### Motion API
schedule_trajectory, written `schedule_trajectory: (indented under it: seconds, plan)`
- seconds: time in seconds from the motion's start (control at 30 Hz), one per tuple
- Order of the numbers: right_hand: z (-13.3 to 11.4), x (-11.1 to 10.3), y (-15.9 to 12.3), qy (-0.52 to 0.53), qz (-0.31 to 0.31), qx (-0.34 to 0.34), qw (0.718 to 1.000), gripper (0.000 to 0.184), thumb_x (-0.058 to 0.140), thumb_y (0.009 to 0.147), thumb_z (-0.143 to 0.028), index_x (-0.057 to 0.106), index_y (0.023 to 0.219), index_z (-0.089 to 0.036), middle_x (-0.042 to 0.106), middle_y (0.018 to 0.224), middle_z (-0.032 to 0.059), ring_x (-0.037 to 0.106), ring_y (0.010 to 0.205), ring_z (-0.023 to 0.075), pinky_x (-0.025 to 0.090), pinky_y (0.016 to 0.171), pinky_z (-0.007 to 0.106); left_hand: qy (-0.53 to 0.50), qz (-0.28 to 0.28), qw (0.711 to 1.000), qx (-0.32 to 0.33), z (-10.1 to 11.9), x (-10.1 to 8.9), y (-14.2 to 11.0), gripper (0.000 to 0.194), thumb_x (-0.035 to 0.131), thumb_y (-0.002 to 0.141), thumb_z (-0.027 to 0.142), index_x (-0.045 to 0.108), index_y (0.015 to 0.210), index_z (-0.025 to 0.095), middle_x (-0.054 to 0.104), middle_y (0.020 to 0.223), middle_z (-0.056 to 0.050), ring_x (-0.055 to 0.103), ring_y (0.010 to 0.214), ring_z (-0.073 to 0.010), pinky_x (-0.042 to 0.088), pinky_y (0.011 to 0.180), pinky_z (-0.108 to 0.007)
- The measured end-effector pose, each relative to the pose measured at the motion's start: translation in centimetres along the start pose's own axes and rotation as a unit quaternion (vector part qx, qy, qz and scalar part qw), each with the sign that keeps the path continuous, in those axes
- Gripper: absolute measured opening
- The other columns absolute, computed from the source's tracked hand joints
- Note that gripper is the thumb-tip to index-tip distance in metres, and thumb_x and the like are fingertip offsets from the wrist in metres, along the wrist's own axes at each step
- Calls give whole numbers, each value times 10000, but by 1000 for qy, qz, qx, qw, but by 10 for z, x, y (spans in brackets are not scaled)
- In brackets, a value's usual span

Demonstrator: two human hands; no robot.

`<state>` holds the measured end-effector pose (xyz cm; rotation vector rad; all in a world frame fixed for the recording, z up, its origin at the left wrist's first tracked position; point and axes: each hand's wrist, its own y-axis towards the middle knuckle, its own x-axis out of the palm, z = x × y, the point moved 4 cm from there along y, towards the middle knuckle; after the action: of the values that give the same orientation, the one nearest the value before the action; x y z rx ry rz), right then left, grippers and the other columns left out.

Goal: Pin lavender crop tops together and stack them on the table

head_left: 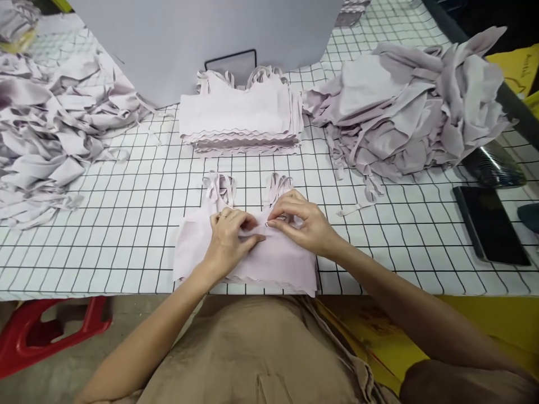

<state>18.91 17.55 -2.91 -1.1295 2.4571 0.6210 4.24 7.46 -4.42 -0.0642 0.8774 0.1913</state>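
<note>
Detail work at the neckline seems in hand: on the counter [130,261], the right hand [309,224] pinches a small piece [266,224], perhaps trim, over one lilac garment [278,261]. I cannot tell whether the left hand's [229,233] fingers grip. The work calls for steady cloth. Beyond: one stack [236,112], two heaps [404,112].

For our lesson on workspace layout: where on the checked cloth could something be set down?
Bare cloth shows between the left heap and front garment, and between the right forearm and phone. Crowded: around the rear stack and right heap.
</note>
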Motion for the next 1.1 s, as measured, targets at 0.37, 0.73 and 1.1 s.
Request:
schedule_trajectory:
  seconds: [0.37, 0.73, 1.1]
  plan:
    - [-7, 10, -3, -28, 48, -54, 997, 92, 646, 906, -206, 654, 817, -226, 681, 784, 35, 557, 866, 221, 463, 826, 420, -25, -2, 999, 37, -2, 3, 1, 71, 732, 861, 303, 715, 828, 244, 685, 805, 3, 537, 877, -216, 272, 869, -419]
    - [-3, 18, -5, -37, 22, -82, 996, 121, 611, 936, -216, 658, 825, -209, 670, 756, 44, 530, 882, 227, 454, 848, 448, -28, 94, 989, 113, -1, 6, -4, 113, 701, 884, 239, 713, 774, 217, 605, 692, 30, 512, 762, -160, 271, 861, -395]
    - [-2, 19, -6, -37, 26, -83, 995, 121, 611, 930, -181, 669, 826, -202, 664, 759, 45, 519, 903, 224, 454, 874, 450, -13, 108, 985, 133, -1, 7, -4, 103, 689, 870, 210, 700, 767, 210, 611, 681, 29, 518, 753, -161, 284, 835, -383]
